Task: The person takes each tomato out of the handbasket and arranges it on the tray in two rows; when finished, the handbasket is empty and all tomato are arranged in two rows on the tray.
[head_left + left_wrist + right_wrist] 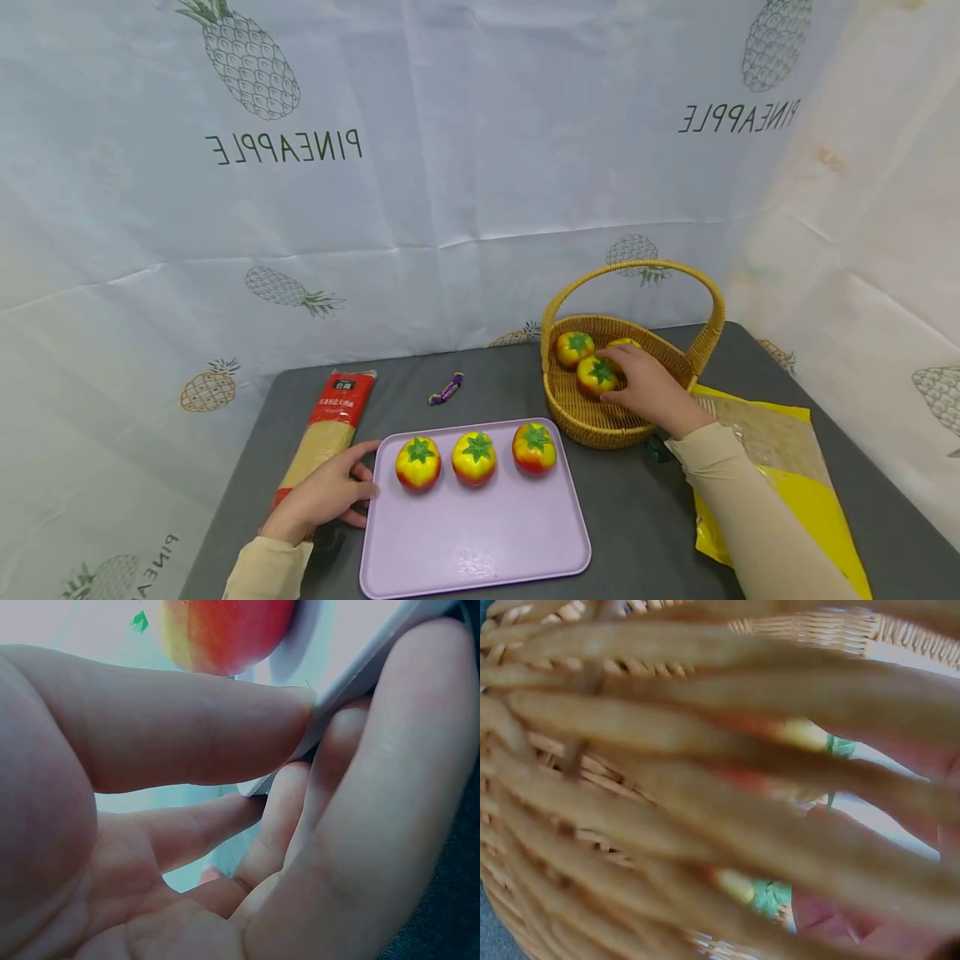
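Observation:
My left hand [330, 490] is at the left edge of a lilac tray [472, 546]. In the left wrist view its thumb [225, 735] meets the tray's rim [341, 694], with the other fingers against and under the edge. Three red-and-yellow tomatoes with green tops, one of them the middle tomato [474, 458], sit in a row on the tray. Inside a wicker basket [566, 408], my right hand [648, 387] holds a tomato [596, 377] between thumb and fingers. Another tomato [574, 348] lies beside it, and a third [624, 342] is partly hidden. Blurred wicker blocks much of the right wrist view.
A red-topped noodle packet [330, 429] lies left of the tray, partly behind my left hand. Behind the tray is a purple-wrapped candy [447, 389]. A yellow bag [795, 467] lies under my right forearm. The basket's handle [633, 265] arches high.

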`<move>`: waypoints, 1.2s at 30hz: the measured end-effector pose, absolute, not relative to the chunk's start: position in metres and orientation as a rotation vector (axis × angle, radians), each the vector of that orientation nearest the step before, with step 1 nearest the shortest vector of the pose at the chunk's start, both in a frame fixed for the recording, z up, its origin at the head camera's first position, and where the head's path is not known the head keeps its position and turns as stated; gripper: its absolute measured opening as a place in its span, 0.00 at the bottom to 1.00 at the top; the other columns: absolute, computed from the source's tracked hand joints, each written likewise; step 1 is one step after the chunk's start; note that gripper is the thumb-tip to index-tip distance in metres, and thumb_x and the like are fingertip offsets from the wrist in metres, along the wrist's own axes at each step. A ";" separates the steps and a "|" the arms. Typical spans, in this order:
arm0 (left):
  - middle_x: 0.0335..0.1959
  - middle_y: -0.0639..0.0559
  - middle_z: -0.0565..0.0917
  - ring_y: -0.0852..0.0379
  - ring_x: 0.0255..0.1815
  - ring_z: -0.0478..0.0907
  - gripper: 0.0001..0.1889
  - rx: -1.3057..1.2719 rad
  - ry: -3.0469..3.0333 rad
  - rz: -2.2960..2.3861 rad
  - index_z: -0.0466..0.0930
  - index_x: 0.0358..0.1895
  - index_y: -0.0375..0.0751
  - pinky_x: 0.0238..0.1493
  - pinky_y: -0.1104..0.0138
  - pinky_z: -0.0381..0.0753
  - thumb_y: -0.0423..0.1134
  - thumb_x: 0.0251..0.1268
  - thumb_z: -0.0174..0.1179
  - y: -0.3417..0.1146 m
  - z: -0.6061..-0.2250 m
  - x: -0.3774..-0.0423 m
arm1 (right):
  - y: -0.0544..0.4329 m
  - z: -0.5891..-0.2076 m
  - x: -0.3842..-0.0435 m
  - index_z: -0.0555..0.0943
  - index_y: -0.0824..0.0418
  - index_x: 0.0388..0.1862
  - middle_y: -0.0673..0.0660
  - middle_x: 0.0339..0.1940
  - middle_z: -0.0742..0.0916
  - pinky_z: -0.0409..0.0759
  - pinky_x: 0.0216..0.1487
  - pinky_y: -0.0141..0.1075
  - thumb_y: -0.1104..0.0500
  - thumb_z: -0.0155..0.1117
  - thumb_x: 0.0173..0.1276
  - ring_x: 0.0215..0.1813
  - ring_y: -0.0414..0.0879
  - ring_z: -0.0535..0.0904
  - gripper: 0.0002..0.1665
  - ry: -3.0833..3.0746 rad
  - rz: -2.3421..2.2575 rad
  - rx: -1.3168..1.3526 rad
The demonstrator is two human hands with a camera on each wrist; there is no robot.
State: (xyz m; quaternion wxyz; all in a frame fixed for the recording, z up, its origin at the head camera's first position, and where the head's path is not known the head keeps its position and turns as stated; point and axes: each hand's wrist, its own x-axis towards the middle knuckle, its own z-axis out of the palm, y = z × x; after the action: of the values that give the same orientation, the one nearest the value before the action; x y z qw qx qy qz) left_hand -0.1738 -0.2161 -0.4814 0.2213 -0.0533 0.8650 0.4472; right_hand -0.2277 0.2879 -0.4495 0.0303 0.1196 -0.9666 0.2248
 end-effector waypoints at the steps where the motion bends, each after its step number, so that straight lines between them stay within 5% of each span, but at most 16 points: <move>1: 0.44 0.41 0.77 0.49 0.36 0.83 0.39 -0.149 2.392 1.235 0.67 0.82 0.43 0.32 0.56 0.94 0.30 0.68 0.70 -0.216 -0.481 -0.174 | 0.287 -0.450 -0.228 0.77 0.65 0.75 0.71 0.73 0.80 0.79 0.71 0.66 0.59 0.82 0.65 0.71 0.70 0.78 0.41 -2.981 0.692 0.368; 18: 0.44 0.41 0.77 0.49 0.36 0.83 0.39 -0.182 2.396 1.256 0.67 0.82 0.43 0.33 0.56 0.94 0.30 0.69 0.70 -0.223 -0.483 -0.165 | 0.271 -0.444 -0.224 0.80 0.65 0.72 0.70 0.70 0.83 0.83 0.68 0.63 0.57 0.81 0.66 0.67 0.67 0.82 0.38 -3.004 0.658 0.392; 26: 0.43 0.41 0.77 0.48 0.34 0.83 0.38 -0.120 2.386 1.280 0.68 0.81 0.43 0.31 0.56 0.94 0.30 0.68 0.69 -0.221 -0.483 -0.165 | 0.266 -0.423 -0.209 0.80 0.63 0.73 0.68 0.69 0.84 0.86 0.62 0.61 0.55 0.83 0.64 0.61 0.64 0.85 0.40 -2.975 0.626 0.396; 36: 0.43 0.42 0.76 0.49 0.35 0.82 0.38 -0.057 2.380 1.296 0.67 0.82 0.42 0.32 0.57 0.94 0.30 0.69 0.68 -0.222 -0.481 -0.169 | 0.226 -0.385 -0.179 0.81 0.59 0.73 0.65 0.69 0.84 0.85 0.66 0.62 0.53 0.85 0.61 0.65 0.64 0.83 0.42 -2.920 0.635 0.521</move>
State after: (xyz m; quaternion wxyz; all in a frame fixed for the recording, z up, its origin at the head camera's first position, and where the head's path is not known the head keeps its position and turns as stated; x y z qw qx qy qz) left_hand -0.1694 -0.2215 -0.4811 0.2138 -0.0205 0.8578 0.4670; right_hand -0.1787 0.2264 -0.3852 0.0542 0.1714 -0.9612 0.2092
